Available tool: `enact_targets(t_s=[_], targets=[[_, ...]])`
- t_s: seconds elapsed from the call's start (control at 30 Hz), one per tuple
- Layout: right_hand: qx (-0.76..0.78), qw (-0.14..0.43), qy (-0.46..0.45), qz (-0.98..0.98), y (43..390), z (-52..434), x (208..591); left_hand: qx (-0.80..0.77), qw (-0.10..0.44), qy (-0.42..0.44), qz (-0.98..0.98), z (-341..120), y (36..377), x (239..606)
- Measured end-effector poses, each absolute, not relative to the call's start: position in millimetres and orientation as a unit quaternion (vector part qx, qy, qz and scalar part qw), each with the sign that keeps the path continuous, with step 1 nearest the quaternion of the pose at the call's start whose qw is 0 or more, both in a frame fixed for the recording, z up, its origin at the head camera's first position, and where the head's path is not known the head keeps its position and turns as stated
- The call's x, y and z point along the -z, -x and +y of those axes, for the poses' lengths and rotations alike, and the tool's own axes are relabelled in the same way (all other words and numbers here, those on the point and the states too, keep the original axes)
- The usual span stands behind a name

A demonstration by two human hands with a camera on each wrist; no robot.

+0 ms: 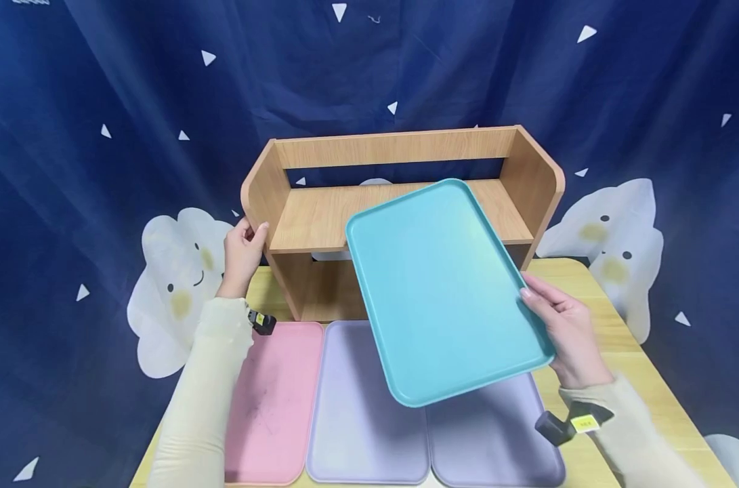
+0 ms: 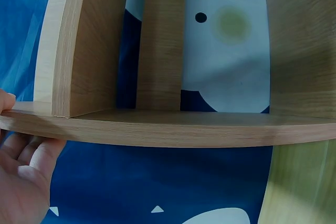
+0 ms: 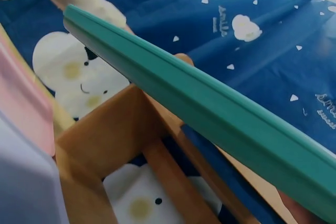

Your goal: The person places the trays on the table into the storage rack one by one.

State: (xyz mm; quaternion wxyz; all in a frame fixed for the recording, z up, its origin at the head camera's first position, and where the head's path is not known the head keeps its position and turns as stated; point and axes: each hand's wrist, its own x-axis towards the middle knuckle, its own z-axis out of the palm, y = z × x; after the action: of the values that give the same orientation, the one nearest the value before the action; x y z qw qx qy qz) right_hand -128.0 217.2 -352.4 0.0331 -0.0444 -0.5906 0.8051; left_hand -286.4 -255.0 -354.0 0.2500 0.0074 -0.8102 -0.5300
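A turquoise tray [image 1: 445, 291] is held up and tilted in front of a wooden desktop shelf [image 1: 399, 146]. My right hand [image 1: 567, 329] grips the tray by its right edge, thumb on the upper face. In the right wrist view the tray [image 3: 199, 103] shows edge-on, with only a bit of the hand at the bottom right. On the shelf's left side panel, my left hand [image 1: 242, 254] pinches the front edge. The left wrist view shows the left hand [image 2: 29, 171] with its fingers on one side of that panel [image 2: 173, 129] and the thumb on the other.
A pink tray [image 1: 278, 400] and two lavender trays [image 1: 369, 420] lie side by side in front of the shelf on a light wood table [image 1: 619, 339]. The turquoise tray partly covers the right lavender one [image 1: 497, 434]. A blue curtain [image 1: 369, 68] hangs behind.
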Motion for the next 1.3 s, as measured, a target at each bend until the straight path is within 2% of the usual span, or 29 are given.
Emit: enact_targets(t_s=[0.37,0.63,0.83,1.3], targets=[[-0.840,0.032,0.049,-0.539,168.3,188.5,337.2,0.526,0.232,-0.013,-0.818,-252.6,284.7,353.7],[-0.836,0.021,0.106,-0.538,196.9,163.3,334.2,0.529,0.235,-0.018,-0.815,-254.0,284.5,352.1],[-0.826,0.038,0.124,-0.548,215.6,138.7,336.9,0.524,0.232,-0.019,-0.819,-254.7,284.0,351.3],[-0.826,0.053,0.117,-0.550,237.0,95.8,345.1,0.516,0.236,-0.016,-0.824,-256.6,283.8,352.7]])
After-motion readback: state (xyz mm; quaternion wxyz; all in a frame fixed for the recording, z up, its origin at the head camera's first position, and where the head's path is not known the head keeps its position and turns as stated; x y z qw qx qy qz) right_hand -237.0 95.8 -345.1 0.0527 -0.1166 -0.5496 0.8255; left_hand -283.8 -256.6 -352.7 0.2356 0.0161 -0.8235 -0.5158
